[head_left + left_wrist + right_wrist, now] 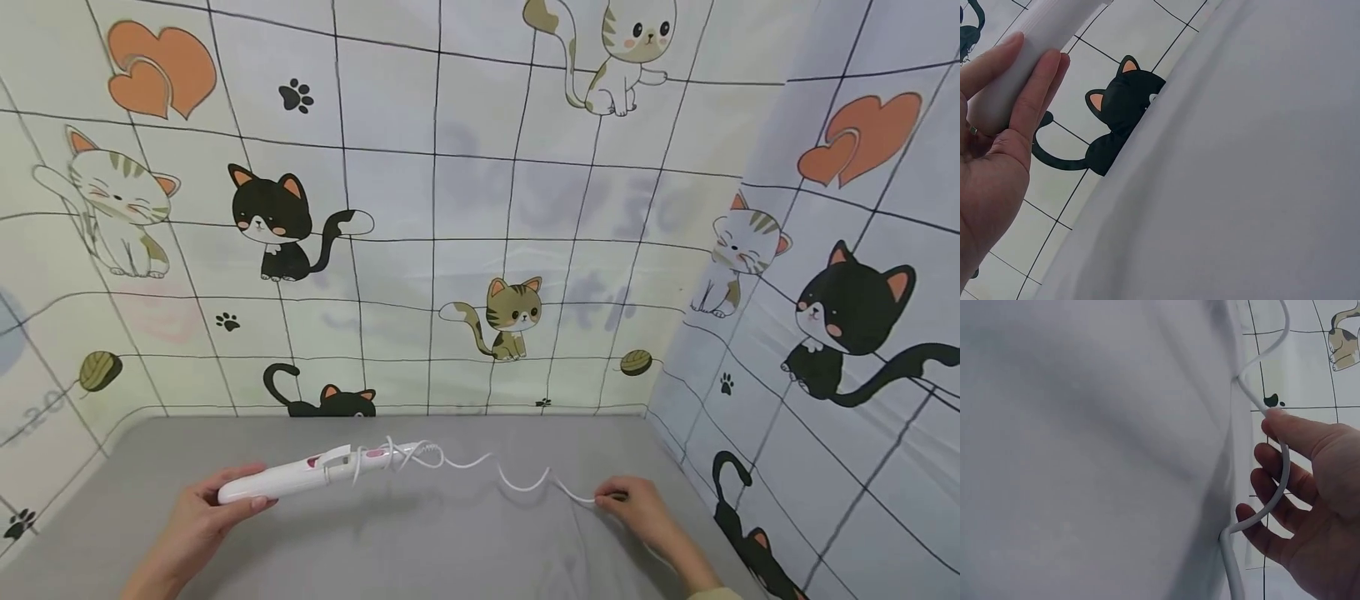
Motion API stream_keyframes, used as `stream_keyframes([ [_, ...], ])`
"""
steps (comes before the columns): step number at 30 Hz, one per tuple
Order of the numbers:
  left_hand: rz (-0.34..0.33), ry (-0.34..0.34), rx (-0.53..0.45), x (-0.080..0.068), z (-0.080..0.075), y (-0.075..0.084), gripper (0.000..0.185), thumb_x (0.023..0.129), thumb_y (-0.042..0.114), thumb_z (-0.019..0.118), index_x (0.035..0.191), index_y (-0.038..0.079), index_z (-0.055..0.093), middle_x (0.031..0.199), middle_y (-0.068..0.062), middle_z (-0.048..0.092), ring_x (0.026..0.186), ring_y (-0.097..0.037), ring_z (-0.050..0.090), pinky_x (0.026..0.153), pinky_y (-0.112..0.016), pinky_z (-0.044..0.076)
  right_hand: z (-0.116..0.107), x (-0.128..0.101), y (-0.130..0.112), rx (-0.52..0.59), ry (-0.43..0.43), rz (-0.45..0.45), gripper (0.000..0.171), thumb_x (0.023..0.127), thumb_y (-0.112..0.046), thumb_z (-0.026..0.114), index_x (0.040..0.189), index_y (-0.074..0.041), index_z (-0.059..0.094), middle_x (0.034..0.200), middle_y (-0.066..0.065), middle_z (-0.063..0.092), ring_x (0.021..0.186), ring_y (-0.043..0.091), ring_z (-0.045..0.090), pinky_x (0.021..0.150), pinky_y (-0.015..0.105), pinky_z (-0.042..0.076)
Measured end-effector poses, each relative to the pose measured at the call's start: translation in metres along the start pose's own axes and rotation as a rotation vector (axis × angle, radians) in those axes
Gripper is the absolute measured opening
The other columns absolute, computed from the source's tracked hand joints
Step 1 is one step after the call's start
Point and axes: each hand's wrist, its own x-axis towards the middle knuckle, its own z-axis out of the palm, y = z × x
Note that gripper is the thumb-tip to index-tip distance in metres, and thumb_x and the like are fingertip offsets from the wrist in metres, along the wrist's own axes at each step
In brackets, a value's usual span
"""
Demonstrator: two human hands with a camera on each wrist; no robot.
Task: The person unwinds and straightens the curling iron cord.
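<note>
A white curling iron [300, 477] with pink marks is held a little above the grey cloth surface [420, 542]. My left hand [213, 508] grips its handle end [1019, 59], fingers curled round it. Its white cord [517, 482] is wound loosely round the barrel, then runs in waves to the right. My right hand [637, 504] pinches the cord [1275, 481], which passes between thumb and fingers and continues down past the palm.
Cloth walls printed with cartoon cats, hearts and paw prints [480, 208] close in the grey surface at the back, left and right [825, 333]. A black cat print [1116, 112] shows by the left hand.
</note>
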Motion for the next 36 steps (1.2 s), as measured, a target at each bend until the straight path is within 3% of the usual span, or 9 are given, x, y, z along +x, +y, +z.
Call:
stream_keyframes([
  [4,-0.015,0.007,0.058,-0.001,0.000,0.003,0.043,0.089,-0.023,0.060,0.125,-0.001,0.071,0.112,-0.003,0.072,0.094,-0.023,0.074,0.087,-0.033,0.060,-0.002,0.001,-0.002,-0.041,-0.031,0.043,0.005,0.086,-0.009,0.081,0.087,-0.010,0.076,0.086,-0.003,0.071,0.082,0.016,0.066,0.070,0.029,0.055],
  [8,-0.022,-0.003,0.107,0.000,0.001,0.003,0.042,0.088,-0.022,0.063,0.127,-0.007,0.067,0.112,-0.001,0.072,0.095,-0.019,0.073,0.085,-0.032,0.061,-0.004,0.003,-0.008,-0.069,-0.088,0.001,0.008,0.087,-0.013,0.080,0.092,-0.009,0.075,0.090,-0.002,0.072,0.087,0.021,0.067,0.075,0.034,0.056],
  [12,-0.028,-0.012,0.123,0.000,0.002,0.004,0.042,0.087,-0.021,0.063,0.127,-0.008,0.067,0.113,0.001,0.072,0.095,-0.016,0.072,0.083,-0.030,0.061,-0.003,0.007,-0.020,-0.092,-0.098,-0.102,0.019,0.088,-0.015,0.080,0.104,-0.006,0.074,0.102,0.004,0.072,0.096,0.030,0.067,0.083,0.045,0.056],
  [20,-0.062,0.024,0.158,-0.002,0.004,0.008,0.040,0.088,-0.018,0.066,0.127,-0.009,0.066,0.112,0.001,0.071,0.095,-0.016,0.070,0.082,-0.030,0.061,0.013,0.027,-0.049,-0.111,-0.010,-0.312,0.046,0.080,-0.013,0.088,0.121,-0.003,0.070,0.119,0.013,0.070,0.107,0.036,0.066,0.086,0.050,0.057],
  [25,-0.040,0.020,0.148,-0.007,0.001,0.009,0.041,0.086,-0.020,0.066,0.125,-0.006,0.069,0.112,0.002,0.072,0.095,-0.013,0.070,0.082,-0.029,0.061,0.032,0.040,-0.057,-0.111,-0.058,-0.440,0.061,0.074,-0.022,0.092,0.127,-0.002,0.068,0.130,0.021,0.065,0.120,0.045,0.059,0.097,0.062,0.049],
  [29,-0.028,0.024,0.150,-0.011,-0.003,0.010,0.043,0.085,-0.021,0.066,0.126,-0.009,0.067,0.113,0.004,0.072,0.095,-0.011,0.069,0.082,-0.029,0.061,0.046,0.047,-0.054,-0.157,-0.070,-0.590,0.050,0.072,-0.024,0.092,0.115,-0.005,0.073,0.125,0.020,0.067,0.116,0.042,0.060,0.096,0.058,0.050],
  [33,-0.049,0.047,0.173,-0.013,-0.005,0.013,0.043,0.085,-0.020,0.067,0.127,-0.010,0.065,0.114,0.005,0.071,0.096,-0.011,0.069,0.081,-0.029,0.061,0.054,0.050,-0.049,-0.148,-0.020,-0.737,0.031,0.071,-0.020,0.091,0.097,-0.009,0.077,0.109,0.012,0.074,0.103,0.032,0.066,0.088,0.047,0.055],
  [36,-0.068,0.062,0.175,-0.015,-0.007,0.015,0.043,0.085,-0.019,0.068,0.127,-0.010,0.065,0.116,0.006,0.071,0.097,-0.010,0.068,0.082,-0.030,0.061,0.057,0.050,-0.048,-0.107,-0.026,-0.756,0.025,0.074,-0.021,0.090,0.093,-0.011,0.078,0.102,0.008,0.075,0.097,0.027,0.069,0.084,0.042,0.056],
])
